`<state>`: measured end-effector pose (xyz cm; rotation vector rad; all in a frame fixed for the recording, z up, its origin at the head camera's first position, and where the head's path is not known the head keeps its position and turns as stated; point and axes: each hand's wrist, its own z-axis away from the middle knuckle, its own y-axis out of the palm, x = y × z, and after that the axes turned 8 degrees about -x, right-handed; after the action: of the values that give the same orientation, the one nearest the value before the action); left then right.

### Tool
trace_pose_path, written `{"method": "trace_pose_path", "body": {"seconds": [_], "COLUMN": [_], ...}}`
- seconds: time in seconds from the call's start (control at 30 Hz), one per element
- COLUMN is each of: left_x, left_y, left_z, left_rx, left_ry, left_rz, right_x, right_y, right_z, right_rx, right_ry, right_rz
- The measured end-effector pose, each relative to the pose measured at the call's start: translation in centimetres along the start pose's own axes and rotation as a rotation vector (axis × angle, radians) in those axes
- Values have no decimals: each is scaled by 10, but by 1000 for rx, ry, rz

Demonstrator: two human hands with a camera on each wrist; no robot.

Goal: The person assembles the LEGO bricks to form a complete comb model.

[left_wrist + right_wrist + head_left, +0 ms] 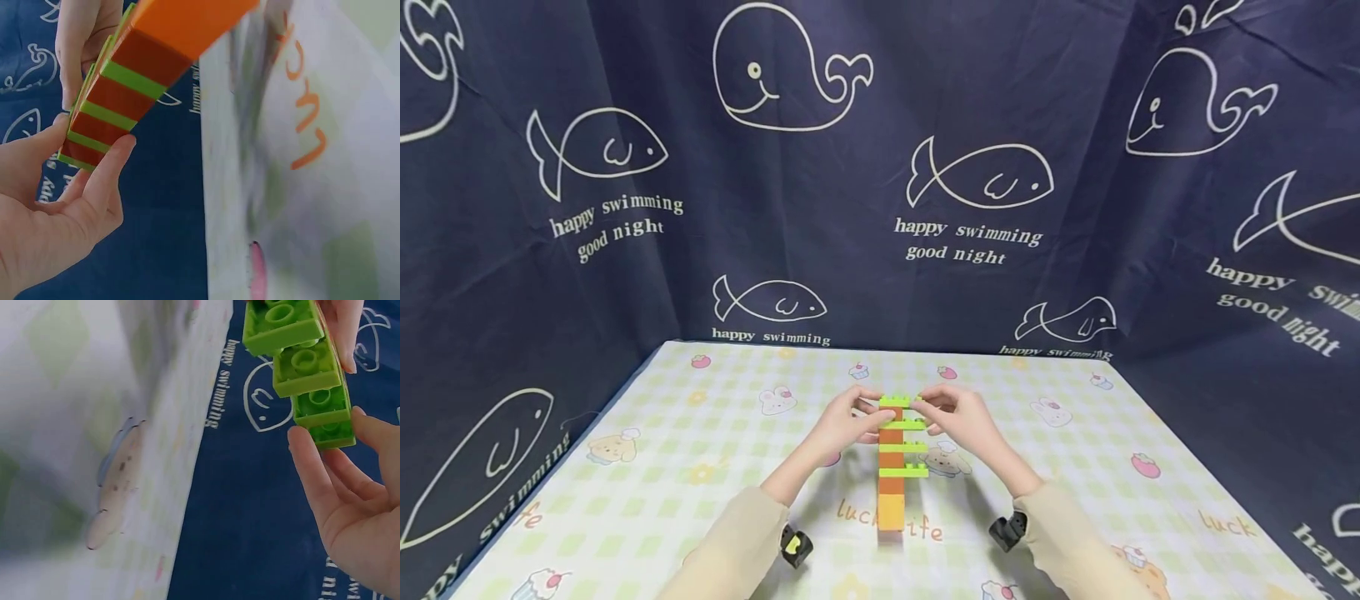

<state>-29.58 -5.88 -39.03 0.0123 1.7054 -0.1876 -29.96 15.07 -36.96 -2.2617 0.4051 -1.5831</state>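
A tower of toy building bricks [891, 486] stands upright on the tablecloth, a yellow-orange brick [891, 512] at its base. Above that, brown-orange bricks alternate with thin green bricks [134, 79] whose ends jut out to the right. My left hand [847, 419] grips the tower's upper left side, thumb and fingers on opposite faces in the left wrist view. At the top green brick [895, 401], my right hand [961, 417] pinches the right end between thumb and fingers. Hollow undersides of the jutting green bricks [306, 365] show in the right wrist view.
A pastel checked tablecloth [700, 433] with cartoon prints covers the table. Dark blue curtains [880, 317] with white whale and fish drawings hang at the back and both sides. Small black devices [1009, 531] sit at both wrists.
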Motion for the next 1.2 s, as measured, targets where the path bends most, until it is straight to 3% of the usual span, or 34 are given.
{"method": "trace_pose_path", "body": {"seconds": [0.23, 0.57, 0.73, 0.97, 1.2], "left_x": [15, 28, 30, 34, 31], "left_y": [1, 6, 7, 5, 2], "left_z": [-7, -13, -14, -14, -10], "left_rx": [6, 85, 90, 115, 136], "left_ry": [-25, -113, -117, -152, -187], "left_rz": [-155, -193, -248, -280, -274], "right_x": [-17, -29, -32, -33, -33], "right_y": [9, 18, 20, 20, 21], "right_z": [-4, -4, -2, 3, 6], "right_rx": [14, 20, 25, 130, 194], "right_ry": [-2, 6, -2, -44, -29], "right_rz": [40, 215, 247, 267, 258]}}
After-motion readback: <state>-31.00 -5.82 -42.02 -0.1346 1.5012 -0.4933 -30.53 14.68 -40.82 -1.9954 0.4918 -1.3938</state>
